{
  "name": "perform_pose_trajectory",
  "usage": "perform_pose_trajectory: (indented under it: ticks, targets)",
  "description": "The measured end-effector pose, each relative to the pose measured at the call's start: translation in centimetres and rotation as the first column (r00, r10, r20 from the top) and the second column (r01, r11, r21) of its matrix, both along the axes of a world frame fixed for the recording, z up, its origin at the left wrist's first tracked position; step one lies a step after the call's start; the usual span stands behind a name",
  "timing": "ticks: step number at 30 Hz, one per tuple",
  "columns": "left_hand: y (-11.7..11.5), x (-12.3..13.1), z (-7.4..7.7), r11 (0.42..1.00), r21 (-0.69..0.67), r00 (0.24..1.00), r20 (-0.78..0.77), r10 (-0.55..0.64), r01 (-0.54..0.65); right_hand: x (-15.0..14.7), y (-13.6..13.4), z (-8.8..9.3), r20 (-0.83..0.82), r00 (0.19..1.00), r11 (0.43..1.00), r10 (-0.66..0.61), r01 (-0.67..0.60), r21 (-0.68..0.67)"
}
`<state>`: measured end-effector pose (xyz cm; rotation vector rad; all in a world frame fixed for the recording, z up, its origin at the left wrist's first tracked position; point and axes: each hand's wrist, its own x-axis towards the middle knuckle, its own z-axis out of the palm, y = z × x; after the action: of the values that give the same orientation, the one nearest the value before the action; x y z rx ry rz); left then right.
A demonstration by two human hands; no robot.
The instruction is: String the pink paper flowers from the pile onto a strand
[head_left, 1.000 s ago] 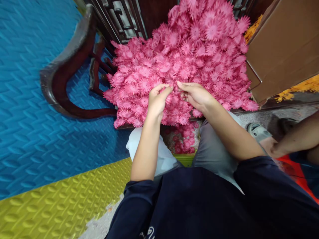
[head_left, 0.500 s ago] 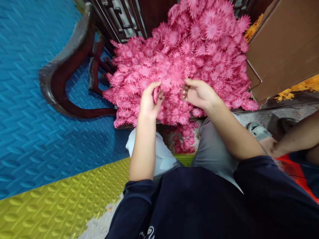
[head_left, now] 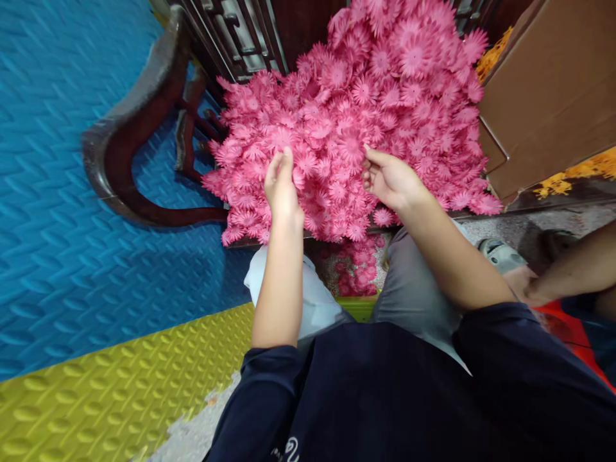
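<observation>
A pink flower (head_left: pixel 351 147) is at the fingertips of the right hand (head_left: pixel 392 181), just to their left, over the big pile of pink flowers (head_left: pixel 409 96). The thumb and first finger of that hand look pinched on the flower's edge. A second ago the two hands were almost touching over the middle of the pile. Now they have moved apart, so they seem to be done with that one spot, and the flower looks to be with the right hand alone.

The left hand (head_left: pixel 283 192) is up over the left part of the pile. Its fingertips are right by another flower (head_left: pixel 282 138), but I cannot tell if it holds anything.

The pile sits on a dark wooden seat (head_left: pixel 248 242). A curved chair arm (head_left: pixel 115 151) is on the left, and a brown box (head_left: pixel 553 96) is on the right. More flowers (head_left: pixel 360 263) lie on the floor below.
</observation>
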<state>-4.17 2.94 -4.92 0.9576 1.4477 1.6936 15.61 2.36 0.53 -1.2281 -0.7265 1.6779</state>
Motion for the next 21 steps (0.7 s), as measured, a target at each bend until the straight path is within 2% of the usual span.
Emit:
perform_pose_trajectory:
  ticks: [2, 5, 7, 15, 18, 21]
  targets:
    - [-0.3, 1.5, 0.6, 1.0, -0.007, 0.999, 0.028, 0.022, -0.022, -0.3, -0.1, -0.2, -0.012, 1.0, 1.0, 0.018, -0.018, -0.004]
    - [-1.2, 3.6, 1.9, 0.997, -0.012, 0.996, 0.047, -0.073, 0.074, -0.9, -0.4, -0.4, -0.03, 0.999, 1.0, 0.02, -0.02, 0.005]
    - [-1.8, 4.4, 2.6, 0.995, -0.002, 0.995, 0.044, -0.095, 0.095, -1.2, -0.4, -0.6, -0.033, 0.999, 1.0, 0.012, -0.011, 0.019]
    - [-3.1, 5.3, 3.9, 0.963, 0.038, 0.96, -0.098, -0.261, 0.266, -1.4, -0.9, -0.4, -0.01, 1.0, 0.996, 0.011, -0.01, 0.093]
    - [-3.2, 5.4, 3.9, 0.967, 0.079, 0.965, -0.124, -0.231, 0.241, -1.6, -1.0, -0.4, 0.007, 0.999, 0.993, 0.054, -0.054, 0.106]
    - [-3.2, 5.4, 4.0, 0.976, 0.09, 0.98, -0.05, -0.193, 0.197, -1.6, -1.0, -0.6, 0.015, 0.996, 0.989, 0.087, -0.088, 0.118]
